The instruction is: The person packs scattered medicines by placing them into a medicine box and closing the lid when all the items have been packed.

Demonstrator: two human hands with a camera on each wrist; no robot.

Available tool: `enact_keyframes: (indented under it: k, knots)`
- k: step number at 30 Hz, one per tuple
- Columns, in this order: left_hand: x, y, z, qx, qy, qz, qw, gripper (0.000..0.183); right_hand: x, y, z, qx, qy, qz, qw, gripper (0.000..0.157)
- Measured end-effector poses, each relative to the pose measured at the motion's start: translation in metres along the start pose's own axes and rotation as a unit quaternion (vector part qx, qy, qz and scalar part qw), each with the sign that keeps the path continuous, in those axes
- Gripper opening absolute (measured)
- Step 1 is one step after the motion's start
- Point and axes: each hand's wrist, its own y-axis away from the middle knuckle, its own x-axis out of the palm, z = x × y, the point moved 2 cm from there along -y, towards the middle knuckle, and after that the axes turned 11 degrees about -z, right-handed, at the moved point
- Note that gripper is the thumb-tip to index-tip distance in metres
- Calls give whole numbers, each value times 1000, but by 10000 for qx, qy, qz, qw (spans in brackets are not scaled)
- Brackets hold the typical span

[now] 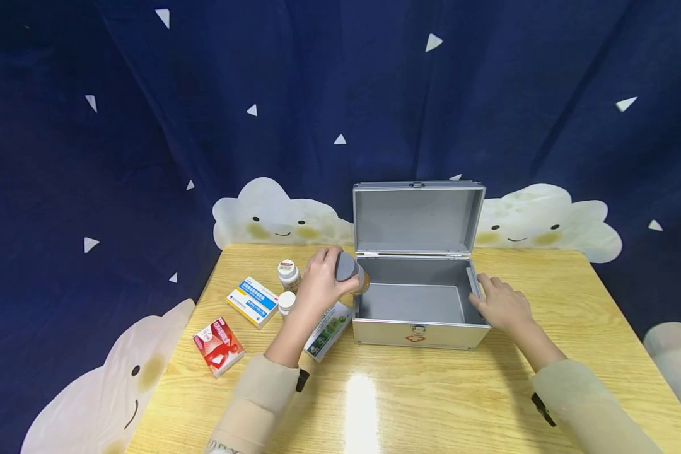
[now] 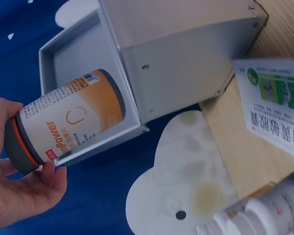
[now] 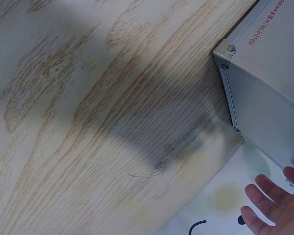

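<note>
My left hand [image 1: 318, 277] grips a bottle [image 2: 71, 117] by its dark grey cap. The bottle has a white and orange label and leans over the left rim of the metal first-aid case [image 1: 420, 337]. That case stands with its lid raised, and its grey inside shows. At the right wall of the case is my right hand [image 1: 502, 302], its thumb at the rim. In the right wrist view, its fingers [image 3: 269, 196] are spread and loosely bent beside the case's outer wall. A green and white medicine box [image 1: 328, 331] lies below the left hand.
Left of the case are two white bottles [image 1: 289, 274], a blue and white medicine box [image 1: 253, 301] and a red and white box [image 1: 218, 347]. A dark blue curtain [image 1: 295, 75] with clouds hangs behind the wooden table [image 1: 431, 403].
</note>
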Motion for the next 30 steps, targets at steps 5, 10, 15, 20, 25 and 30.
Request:
enact_keyframes:
  k: [5, 10, 15, 20, 25, 30]
  knots:
    - [17, -8, -8, 154, 105, 181, 9997, 56, 0, 0, 0, -14, 22, -40, 10000, 57]
    - [36, -16, -17, 402, 258, 289, 9984, 54, -1, 1, 2, -19, -16, -39, 10000, 57]
    - [55, -23, -24, 575, 295, 529, 9965, 52, -1, 1, 3, -6, 5, 0, 10000, 60]
    - [70, -30, -32, 690, 133, 807, 9943, 55, -1, 1, 3, 3, 7, 16, 10000, 60]
    - [84, -36, -42, 958, -172, 1071, 9895, 57, 0, 1, 2, -18, 34, -15, 10000, 60]
    - [98, -40, -50, 1082, -448, 1522, 9814, 56, 0, 1, 1, -43, 52, -35, 10000, 59]
